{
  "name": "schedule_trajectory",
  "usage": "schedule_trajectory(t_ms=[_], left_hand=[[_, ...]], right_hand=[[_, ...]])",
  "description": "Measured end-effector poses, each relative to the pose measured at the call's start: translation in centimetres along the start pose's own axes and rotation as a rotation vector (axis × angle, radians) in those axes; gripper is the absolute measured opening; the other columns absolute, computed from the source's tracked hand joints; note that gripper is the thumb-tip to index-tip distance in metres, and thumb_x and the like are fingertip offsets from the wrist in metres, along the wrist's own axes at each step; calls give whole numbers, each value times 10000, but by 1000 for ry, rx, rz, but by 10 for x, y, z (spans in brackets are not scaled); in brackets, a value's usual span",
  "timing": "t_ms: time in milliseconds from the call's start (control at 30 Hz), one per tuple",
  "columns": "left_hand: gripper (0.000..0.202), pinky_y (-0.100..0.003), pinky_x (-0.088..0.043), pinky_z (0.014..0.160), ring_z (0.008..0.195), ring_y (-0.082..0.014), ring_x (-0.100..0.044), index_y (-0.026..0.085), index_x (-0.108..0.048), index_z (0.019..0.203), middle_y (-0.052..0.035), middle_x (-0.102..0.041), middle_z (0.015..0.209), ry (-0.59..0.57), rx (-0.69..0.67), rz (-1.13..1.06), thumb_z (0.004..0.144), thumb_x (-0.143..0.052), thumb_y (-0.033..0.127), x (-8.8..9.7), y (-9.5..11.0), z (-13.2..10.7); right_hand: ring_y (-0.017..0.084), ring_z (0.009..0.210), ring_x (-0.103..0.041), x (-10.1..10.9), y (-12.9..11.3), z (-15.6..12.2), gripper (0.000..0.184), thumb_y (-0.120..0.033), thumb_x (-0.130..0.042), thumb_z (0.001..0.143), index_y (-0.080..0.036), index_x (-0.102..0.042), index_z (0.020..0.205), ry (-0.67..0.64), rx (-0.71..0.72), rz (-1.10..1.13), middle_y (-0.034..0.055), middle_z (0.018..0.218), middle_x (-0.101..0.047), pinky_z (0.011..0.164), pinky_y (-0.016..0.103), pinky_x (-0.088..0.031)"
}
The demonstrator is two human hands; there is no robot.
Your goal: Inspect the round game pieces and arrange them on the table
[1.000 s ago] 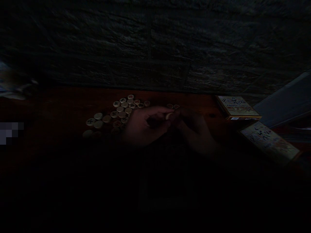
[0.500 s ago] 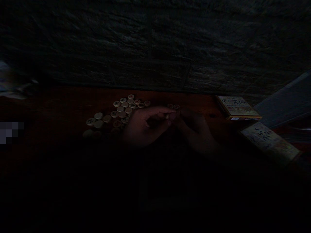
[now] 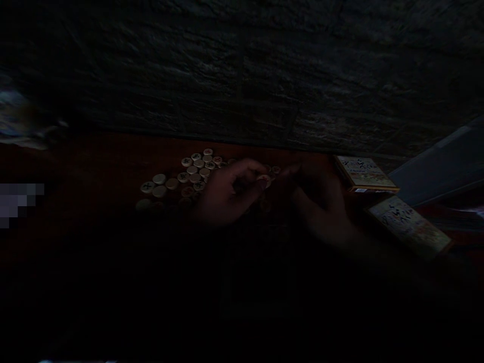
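Between the thumb and forefinger of my left hand [image 3: 232,194] is a round, pale xiangqi piece [image 3: 265,178] with a red character. My right hand [image 3: 319,204] is just to the right, thumb and fingers apart, with nothing visible in it. Loose xiangqi pieces [image 3: 195,170] lie in a cluster to the left of my left hand; some show dark or red characters, others are blank side up. Another piece [image 3: 276,170] lies beyond the held one, partly behind my fingers. A dim piece [image 3: 265,205] lies below it.
Two flat boxes with dark lettering, one behind [image 3: 365,171] and one nearer [image 3: 408,224], lie on the right of the reddish wooden table [image 3: 121,156]. A rough stone wall [image 3: 212,70] rises behind. The foreground is too dark to make out.
My hands were together at a piece; now my right hand has drawn away to the right and opened. The piece stays in my left hand, its red face showing.
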State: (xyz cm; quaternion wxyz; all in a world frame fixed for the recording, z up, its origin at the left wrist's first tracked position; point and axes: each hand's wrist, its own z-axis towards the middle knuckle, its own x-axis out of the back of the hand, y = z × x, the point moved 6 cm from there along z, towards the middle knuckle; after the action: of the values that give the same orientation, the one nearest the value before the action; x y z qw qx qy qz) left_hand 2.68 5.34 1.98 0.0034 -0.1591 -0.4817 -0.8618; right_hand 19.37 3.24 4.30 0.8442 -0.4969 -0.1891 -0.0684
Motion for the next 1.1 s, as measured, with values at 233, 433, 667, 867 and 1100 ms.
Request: schedule_trajectory(t_ms=[233, 433, 667, 867, 1100], left_hand=[[178, -241, -509, 639, 722, -141, -693, 199, -689, 1086, -6, -742, 811, -31, -75, 17, 970, -661, 330, 0, 1, 0], [210, -249, -491, 677, 750, -144, -670, 194, -712, 1063, -12, -728, 828, -31, -71, 83, 989, -630, 373, 0, 2, 1], [183, -261, -516, 740, 796, -145, -683, 206, -718, 1062, -17, -766, 917, -18, -80, 92, 988, -628, 348, 0, 3, 2], [150, -245, -510, 737, 795, -134, -689, 196, -709, 1054, -12, -762, 914, -19, -81, 70, 989, -631, 306, -1, 2, 1], [132, -231, -500, 732, 781, -117, -681, 185, -708, 1049, 4, -744, 895, -34, -79, 43, 982, -644, 280, -1, 4, 2]], right_hand=[[244, 952, -729, -2, -71, -9, 301, -162, -813, 742, -283, -764, 1012, -563, 166, -342, 29, 1035, -761, 753, 332, -571], [217, 1058, -684, -21, -60, -23, 262, -365, -642, 1004, -216, -678, 1217, -769, 180, -454, 93, 1262, -681, 907, 411, -595], [235, 1117, -669, -28, -51, -27, 310, -363, -632, 1012, -216, -644, 1284, -820, 204, -478, 104, 1334, -643, 939, 436, -589], [237, 1116, -669, -33, -46, -27, 321, -362, -632, 1012, -206, -638, 1292, -852, 256, -470, 107, 1334, -642, 939, 445, -589], [234, 1118, -667, -36, -44, -27, 309, -364, -626, 1015, -216, -644, 1286, -822, 270, -473, 106, 1339, -640, 942, 439, -589]])
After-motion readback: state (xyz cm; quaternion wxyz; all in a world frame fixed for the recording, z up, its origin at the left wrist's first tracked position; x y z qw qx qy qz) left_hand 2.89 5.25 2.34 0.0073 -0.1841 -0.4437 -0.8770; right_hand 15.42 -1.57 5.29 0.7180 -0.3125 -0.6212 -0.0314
